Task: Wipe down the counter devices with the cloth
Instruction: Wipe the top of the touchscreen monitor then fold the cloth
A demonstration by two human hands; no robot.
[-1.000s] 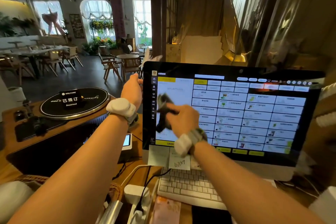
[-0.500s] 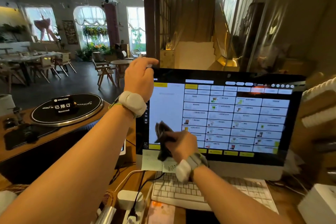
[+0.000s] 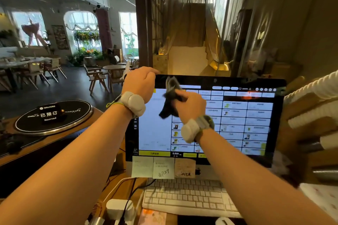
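Observation:
A large touchscreen monitor stands on the counter, lit with a menu grid. My left hand grips the monitor's top left corner. My right hand holds a dark cloth pressed against the upper left part of the screen. The cloth is blurred. Both wrists wear pale bands. Three sticky notes hang from the monitor's lower edge.
A white keyboard lies below the monitor. A white power strip with cables sits at its left. A black round turntable with a "Reserved" sign is on the wooden counter at left. Paper rolls stack at right.
My right hand has carried the cloth up from the screen's lower left to its upper left. My left hand stays on the top corner; the view has tilted.

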